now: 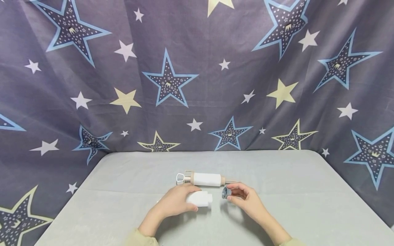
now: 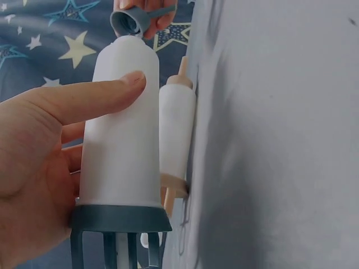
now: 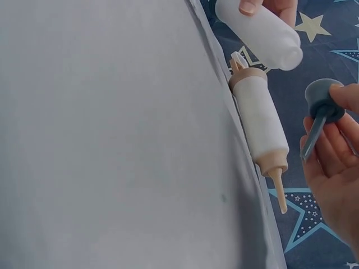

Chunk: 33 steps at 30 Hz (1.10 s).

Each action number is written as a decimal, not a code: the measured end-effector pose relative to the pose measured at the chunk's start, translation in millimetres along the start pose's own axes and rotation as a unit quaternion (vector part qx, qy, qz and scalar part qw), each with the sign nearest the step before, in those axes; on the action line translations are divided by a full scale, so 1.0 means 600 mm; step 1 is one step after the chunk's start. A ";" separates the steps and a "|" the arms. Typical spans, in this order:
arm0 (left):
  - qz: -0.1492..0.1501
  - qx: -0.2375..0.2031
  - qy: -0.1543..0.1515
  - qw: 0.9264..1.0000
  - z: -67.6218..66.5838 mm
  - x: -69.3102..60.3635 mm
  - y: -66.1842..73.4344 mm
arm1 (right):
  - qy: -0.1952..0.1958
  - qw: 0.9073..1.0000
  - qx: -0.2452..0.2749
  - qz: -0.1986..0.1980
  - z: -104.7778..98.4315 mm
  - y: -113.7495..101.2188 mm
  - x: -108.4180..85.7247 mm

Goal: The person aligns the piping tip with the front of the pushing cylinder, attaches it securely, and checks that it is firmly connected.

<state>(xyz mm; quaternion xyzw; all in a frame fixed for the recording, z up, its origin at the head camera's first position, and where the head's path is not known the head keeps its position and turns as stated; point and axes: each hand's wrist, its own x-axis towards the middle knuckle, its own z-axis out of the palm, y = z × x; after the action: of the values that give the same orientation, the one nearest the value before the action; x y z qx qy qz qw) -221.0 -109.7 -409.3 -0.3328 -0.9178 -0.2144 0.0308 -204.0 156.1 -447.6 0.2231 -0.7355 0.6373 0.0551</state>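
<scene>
My left hand [image 1: 176, 202] grips a white plastic tube [image 2: 120, 157], fingers and thumb curled round its body. A dark grey-green ribbed collar [image 2: 120, 218] sits at its rear end, and a short neck at the other end points right. Facing that neck, my right hand [image 1: 250, 204] pinches a grey nozzle cap [image 3: 322, 101] with a thin spout. In the head view a small gap separates cap and neck. Behind both hands, a second white syringe-like tube [image 1: 207, 179] lies on the table, with beige ends, a beige spout on the right and a pull ring on the left.
A light grey cloth covers the table [image 1: 117, 194]. At its far edge hangs a dark curtain [image 1: 197, 112] printed with stars.
</scene>
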 end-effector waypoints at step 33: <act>0.000 0.081 0.049 0.995 0.004 0.030 0.036 | 0.015 0.999 -0.014 -0.027 0.022 -0.005 0.005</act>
<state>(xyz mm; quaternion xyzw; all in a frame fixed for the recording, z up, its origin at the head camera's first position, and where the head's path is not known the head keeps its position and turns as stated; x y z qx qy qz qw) -221.0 -83.2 -399.9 -0.3178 -0.9296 -0.1557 0.1029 -202.9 142.6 -446.0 0.2323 -0.7372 0.6287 0.0861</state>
